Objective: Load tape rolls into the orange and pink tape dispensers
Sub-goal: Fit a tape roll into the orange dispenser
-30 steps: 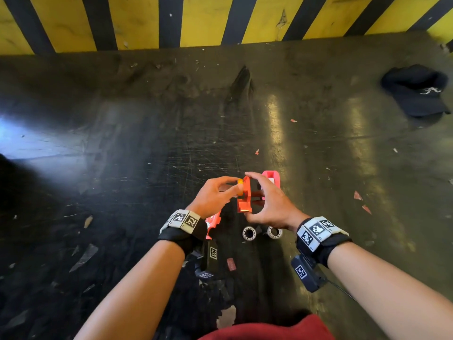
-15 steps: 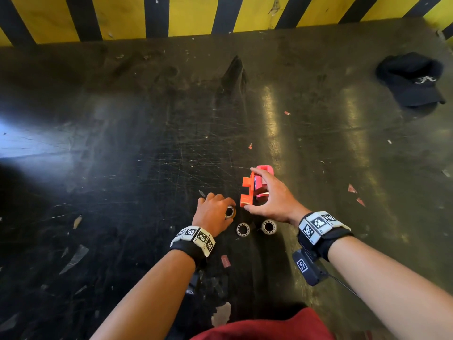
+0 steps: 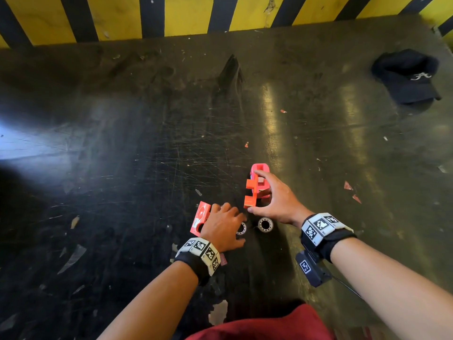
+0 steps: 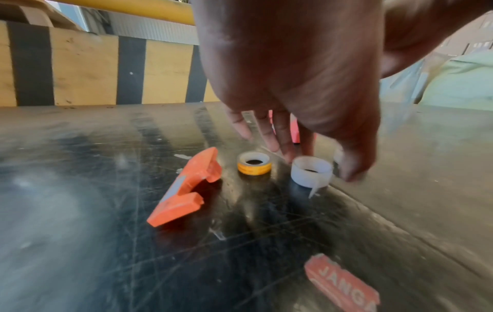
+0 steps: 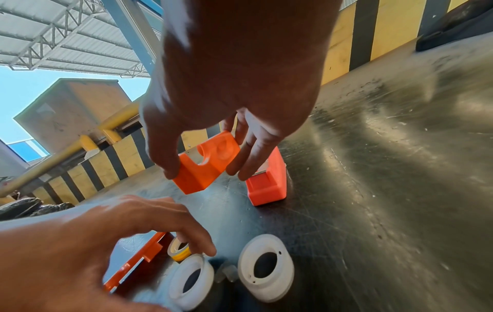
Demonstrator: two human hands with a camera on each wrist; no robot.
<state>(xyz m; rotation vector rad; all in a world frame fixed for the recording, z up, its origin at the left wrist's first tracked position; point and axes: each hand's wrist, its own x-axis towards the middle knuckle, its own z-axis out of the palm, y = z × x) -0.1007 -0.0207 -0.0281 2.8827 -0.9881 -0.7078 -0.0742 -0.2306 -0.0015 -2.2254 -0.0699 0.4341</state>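
On a scratched dark table edged with yellow-black stripes, your right hand pinches the orange dispenser half beside the pink dispenser. Your left hand hovers, fingers loosely spread, over a white tape roll; a yellow roll lies close by.

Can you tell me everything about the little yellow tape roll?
The yellow tape roll is a small ring with a yellow outer band, a pale top edge and a dark hole through the middle. It lies flat on the dark scratched table, hole facing up, between the orange dispenser piece and a white roll. The left hand hovers above it; nothing grips it.
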